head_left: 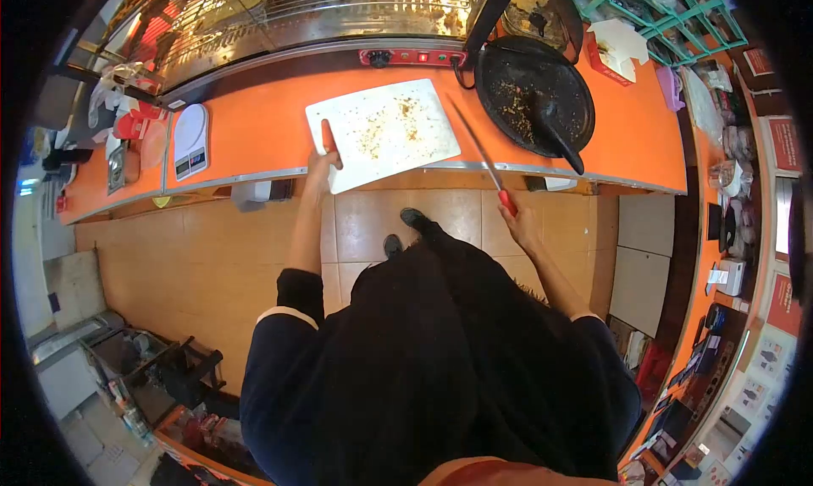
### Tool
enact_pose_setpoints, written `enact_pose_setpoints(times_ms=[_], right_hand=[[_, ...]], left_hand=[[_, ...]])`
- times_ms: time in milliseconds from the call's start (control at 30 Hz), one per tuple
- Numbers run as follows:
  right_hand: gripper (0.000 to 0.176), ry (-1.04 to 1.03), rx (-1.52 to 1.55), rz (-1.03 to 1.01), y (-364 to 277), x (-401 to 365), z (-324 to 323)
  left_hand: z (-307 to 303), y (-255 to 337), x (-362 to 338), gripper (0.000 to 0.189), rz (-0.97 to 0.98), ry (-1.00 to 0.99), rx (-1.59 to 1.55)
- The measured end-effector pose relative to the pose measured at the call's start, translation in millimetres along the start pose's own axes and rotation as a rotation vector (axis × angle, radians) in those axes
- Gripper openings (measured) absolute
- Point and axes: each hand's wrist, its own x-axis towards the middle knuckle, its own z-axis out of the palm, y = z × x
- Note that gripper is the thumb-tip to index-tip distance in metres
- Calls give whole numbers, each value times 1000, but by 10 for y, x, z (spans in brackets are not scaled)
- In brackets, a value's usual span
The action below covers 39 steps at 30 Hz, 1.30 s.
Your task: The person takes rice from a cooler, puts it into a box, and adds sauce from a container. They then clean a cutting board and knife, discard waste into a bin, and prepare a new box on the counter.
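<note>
My left hand (323, 162) is closed around the left side of a white cutting board (356, 113), its fingers at the handle slot. Brown crumbs (409, 122) are scattered over the board's middle and right half. In my right hand (521, 223) is a knife (483, 143), gripped by its red handle, with the long blade pointing up and left over the counter beside the board. Just right of the blade sits a black mortar (550, 71) with crumbs inside. A black pestle (559, 135) leans in it, its end jutting over the counter's front edge.
An orange counter (254, 139) runs across in front of me. A white kitchen scale (191, 143) stands on its left part. Behind the board is a glass-and-metal display warmer (339, 29). A red-and-white box (616, 54) and a green basket (669, 20) are at the back right.
</note>
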Motion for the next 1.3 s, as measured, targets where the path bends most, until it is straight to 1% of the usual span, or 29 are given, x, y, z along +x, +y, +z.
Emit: enact_pose_setpoints(times_ms=[33,67,133,167,200,233,267,300,333,400,433,467,500,533,567,600,633,667,700,733,800,833,900,933,1000,1067,1133,1200,1300], right_hand=[[39,17,21,69,2,-82,-4],[39,17,16,70,46,-111,13],[39,103,-202,132,195,-162,80],[39,98,-203,135,162,-132,114],[40,131,-249,97,86,-32,158],[41,163,-293,58,58,86,201],[41,187,-348,10,141,220,287],[41,211,-401,-40,219,353,379],[41,203,-399,-39,201,483,429],[42,94,-520,92,49,664,506],[42,82,-517,88,-12,682,535],[42,37,-507,35,-72,703,565],[41,-8,-498,-19,-118,726,605],[41,-17,-497,-26,-156,758,663],[41,-30,-477,-48,-195,795,723],[41,-45,-456,-68,-221,815,783],[41,-57,-456,-73,-216,813,839],[41,-70,-441,-109,-192,799,888],[41,-81,-427,-143,-172,784,928],[41,-84,-429,-142,-171,727,947],[39,-157,-362,-334,-208,478,919],[39,-162,-367,-330,-244,345,904],[36,-356,-270,-329,-412,139,839],[36,-360,-274,-331,-509,105,782],[35,-514,-221,-321,-684,154,716],[36,-482,-156,-388,-598,389,775],[37,-235,-246,-424,-437,812,924],[36,-194,-414,-279,-529,1285,1001],[39,-194,-509,-247,-666,1896,1261]], left_hand=[[-52,37,-170,17,-1,34,41],[-185,-17,-284,8,38,72,4],[-560,-156,-525,10,97,49,-10],[-732,-155,-721,12,99,-14,-53],[-921,-214,-880,14,71,44,-70],[-1140,-223,-1053,12,11,63,11],[-1262,-162,-1259,11,-21,101,-7],[-1621,-350,-1329,15,-88,66,-40],[-1693,-345,-1497,15,-93,74,-39],[-1799,-232,-1781,18,-209,152,-73],[-1833,-271,-1815,18,-213,163,-74],[-1852,-352,-1829,19,-223,172,-49],[-1896,-464,-1822,21,-233,180,-25],[-2035,-707,-1701,23,-231,125,-1],[-1926,-729,-1644,24,-240,123,2],[-1917,-835,-1516,20,-181,-12,68],[-1867,-935,-1388,17,-220,-4,132],[-1966,-1287,-1167,15,-213,8,11],[-1756,-1167,-1091,17,-196,4,27],[-1699,-1266,-930,17,-186,-24,13],[-1498,-1231,-725,16,-215,-8,-13],[-1429,-1225,-645,17,-218,-26,-46],[-1373,-1259,-516,17,-222,-45,-85],[-1359,-1277,-463,18,-237,-43,-77],[-1368,-1270,-393,18,-238,-30,-71],[-1403,-1245,-358,19,-244,-83,-42],[-1419,-1114,-384,20,-251,-63,-57],[-1465,-1036,-388,20,-256,-49,-69],[-1590,-962,-387,22,-232,-66,-36]])
